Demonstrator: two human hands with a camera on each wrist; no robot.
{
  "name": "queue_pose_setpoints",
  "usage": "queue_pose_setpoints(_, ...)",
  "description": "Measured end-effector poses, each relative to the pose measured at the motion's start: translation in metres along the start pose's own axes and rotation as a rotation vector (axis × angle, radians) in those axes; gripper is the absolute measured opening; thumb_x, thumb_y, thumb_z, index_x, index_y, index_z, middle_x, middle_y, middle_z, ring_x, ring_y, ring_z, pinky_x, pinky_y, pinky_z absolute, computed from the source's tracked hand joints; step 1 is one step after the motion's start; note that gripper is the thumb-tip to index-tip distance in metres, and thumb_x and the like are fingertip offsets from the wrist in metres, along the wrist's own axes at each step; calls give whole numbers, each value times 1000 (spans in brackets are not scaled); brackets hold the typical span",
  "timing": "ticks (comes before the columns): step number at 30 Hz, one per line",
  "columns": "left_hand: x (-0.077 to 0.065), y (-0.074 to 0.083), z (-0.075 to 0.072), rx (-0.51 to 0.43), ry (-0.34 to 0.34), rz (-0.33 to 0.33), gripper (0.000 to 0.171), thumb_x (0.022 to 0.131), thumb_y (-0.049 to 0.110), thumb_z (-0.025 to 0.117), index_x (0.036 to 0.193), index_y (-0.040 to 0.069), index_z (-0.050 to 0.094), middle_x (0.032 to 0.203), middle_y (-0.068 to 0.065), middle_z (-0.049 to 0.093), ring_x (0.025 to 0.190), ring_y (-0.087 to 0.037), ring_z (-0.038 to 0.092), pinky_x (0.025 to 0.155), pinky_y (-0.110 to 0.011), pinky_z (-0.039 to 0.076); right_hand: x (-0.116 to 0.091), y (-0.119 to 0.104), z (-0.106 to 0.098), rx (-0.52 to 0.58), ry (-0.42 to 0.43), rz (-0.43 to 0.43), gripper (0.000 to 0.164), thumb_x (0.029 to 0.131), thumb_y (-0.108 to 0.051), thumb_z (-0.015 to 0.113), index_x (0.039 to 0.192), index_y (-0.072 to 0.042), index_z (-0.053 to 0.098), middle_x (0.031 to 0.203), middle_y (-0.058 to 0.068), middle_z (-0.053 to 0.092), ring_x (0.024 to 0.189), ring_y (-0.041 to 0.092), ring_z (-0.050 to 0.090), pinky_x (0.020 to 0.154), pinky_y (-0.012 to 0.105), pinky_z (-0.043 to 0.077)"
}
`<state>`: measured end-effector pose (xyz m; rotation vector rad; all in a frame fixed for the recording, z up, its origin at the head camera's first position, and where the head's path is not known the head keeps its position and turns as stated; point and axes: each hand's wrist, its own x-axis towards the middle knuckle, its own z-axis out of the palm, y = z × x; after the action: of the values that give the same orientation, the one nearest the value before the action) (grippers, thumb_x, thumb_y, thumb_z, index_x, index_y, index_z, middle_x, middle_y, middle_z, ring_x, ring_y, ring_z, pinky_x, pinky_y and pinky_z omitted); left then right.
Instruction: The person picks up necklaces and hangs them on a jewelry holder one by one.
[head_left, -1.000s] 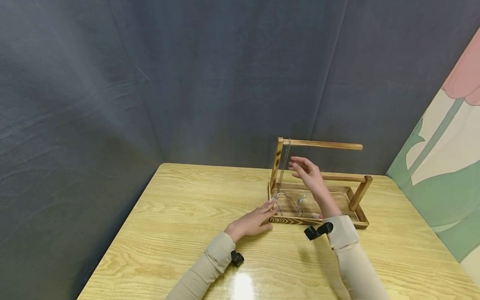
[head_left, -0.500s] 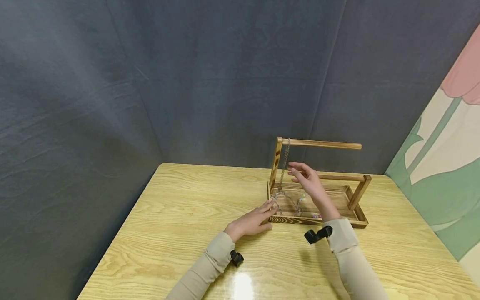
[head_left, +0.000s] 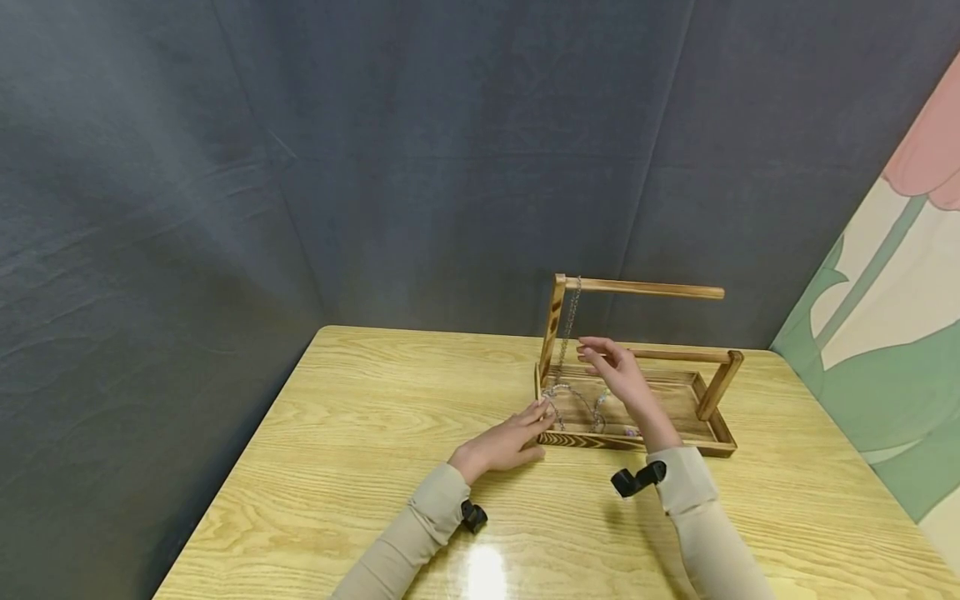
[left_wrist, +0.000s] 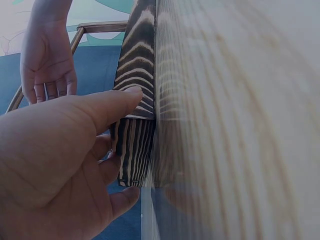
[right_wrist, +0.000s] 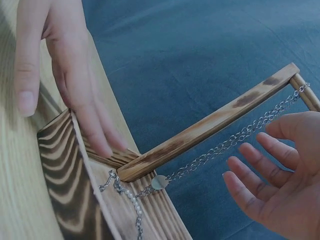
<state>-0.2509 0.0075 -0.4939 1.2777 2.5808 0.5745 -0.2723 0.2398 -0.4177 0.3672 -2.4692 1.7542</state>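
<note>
A wooden jewelry stand (head_left: pixel 592 442) with a shallow tray and two raised bars stands at the right of the table. My left hand (head_left: pixel 501 442) grips its near left corner, thumb (left_wrist: pixel 120 102) against the striped front wall and fingers about the end. From the upper bar (head_left: pixel 652 289) hangs a silver chain necklace (right_wrist: pixel 220 150), with a pale round disc (right_wrist: pixel 159 182) low on it. Beside this chain is my right hand (head_left: pixel 618 367), palm toward it, fingers loosely bent and holding nothing. More chain and pale beads (right_wrist: pixel 136 207) lie in the tray.
The lower bar (head_left: pixel 686 356) runs behind my right hand to a slanted post (head_left: pixel 720 387). A dark curtain (head_left: pixel 465 167) hangs behind the light wooden table (head_left: pixel 360 417). At the right is a panel with painted flowers (head_left: pixel 885 333).
My right hand has moved down a little alongside the hanging chain. The left hand keeps its place on the stand's corner.
</note>
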Motion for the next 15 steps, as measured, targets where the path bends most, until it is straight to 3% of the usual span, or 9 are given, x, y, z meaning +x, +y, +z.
queue_pose_setpoints(2,0,0,0,1,2,-2,62,99,35,41,150,16,13,157,-4,-2,144,-21,1,116,-43,15,-1,2,-1,13,-4,6,43,98,-26,46,132,1,46,128,24,49,116,39,50,95,53,45)
queue_pose_setpoints(15,1,0,1,-11,-10,-15,62,99,36,41,150,17,12,157,-3,-3,144,-18,-1,117,-41,14,-7,15,-5,12,8,41,47,99,-29,44,134,2,43,128,25,49,116,41,49,94,47,48)
